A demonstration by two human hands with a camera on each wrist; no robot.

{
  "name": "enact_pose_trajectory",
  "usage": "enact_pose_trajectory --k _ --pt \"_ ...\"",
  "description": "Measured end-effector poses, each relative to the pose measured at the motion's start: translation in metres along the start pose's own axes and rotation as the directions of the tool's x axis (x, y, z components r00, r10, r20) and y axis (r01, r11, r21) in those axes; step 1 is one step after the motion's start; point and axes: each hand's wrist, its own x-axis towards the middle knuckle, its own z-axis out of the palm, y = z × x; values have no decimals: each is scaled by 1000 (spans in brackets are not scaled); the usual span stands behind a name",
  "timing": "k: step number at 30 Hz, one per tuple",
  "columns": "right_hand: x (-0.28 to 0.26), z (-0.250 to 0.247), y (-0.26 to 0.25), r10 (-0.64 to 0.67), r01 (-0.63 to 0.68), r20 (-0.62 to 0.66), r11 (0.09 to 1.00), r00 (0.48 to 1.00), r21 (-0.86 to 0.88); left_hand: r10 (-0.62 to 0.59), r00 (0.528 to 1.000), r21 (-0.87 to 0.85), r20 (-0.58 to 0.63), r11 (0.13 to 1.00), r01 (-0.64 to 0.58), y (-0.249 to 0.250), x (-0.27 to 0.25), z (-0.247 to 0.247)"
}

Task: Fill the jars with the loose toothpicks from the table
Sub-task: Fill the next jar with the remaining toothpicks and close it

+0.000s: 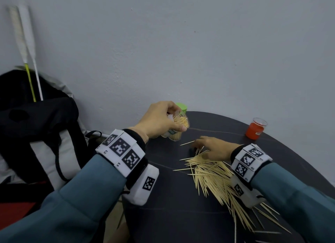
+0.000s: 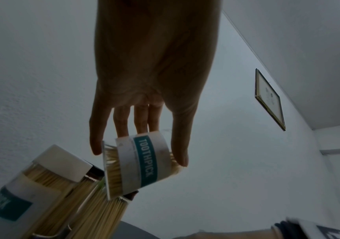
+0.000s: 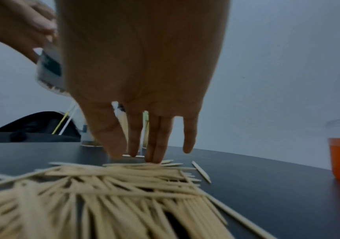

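My left hand (image 1: 178,118) grips a clear toothpick jar (image 1: 182,122), tilted and part full, above the table's far left. In the left wrist view the same hand (image 2: 138,155) holds this jar (image 2: 142,163) by its white and teal label between thumb and fingers. Below it stand two more jars: a white-capped jar (image 2: 42,182) and an open jar (image 2: 101,215), both packed with toothpicks. My right hand (image 1: 195,146) reaches down with straight fingers (image 3: 152,159) touching the far end of the loose toothpick pile (image 1: 212,172) (image 3: 114,186).
A green lid (image 1: 182,106) sits behind the held jar. An orange-filled clear cup (image 1: 254,129) stands at the far right of the dark table (image 1: 172,215). One stray toothpick (image 1: 187,143) lies apart. A black backpack (image 1: 36,125) sits left of the table's edge.
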Motion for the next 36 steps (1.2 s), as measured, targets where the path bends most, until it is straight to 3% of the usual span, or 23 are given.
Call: enact_pose_trajectory --k 6,16,30,36 --pt "-15 9 -5 -33 34 62 999 998 -23 1 1000 29 17 1000 -1 4 -1 3" --pt "-26 15 -9 -36 36 -7 999 999 -25 -1 999 35 36 999 0 6 -3 9" --pt "-22 28 -19 118 -116 25 991 993 -66 9 997 68 73 998 -14 6 -4 12" --pt "-23 29 -19 115 -112 38 991 993 -71 16 995 63 99 998 -23 8 -6 13"
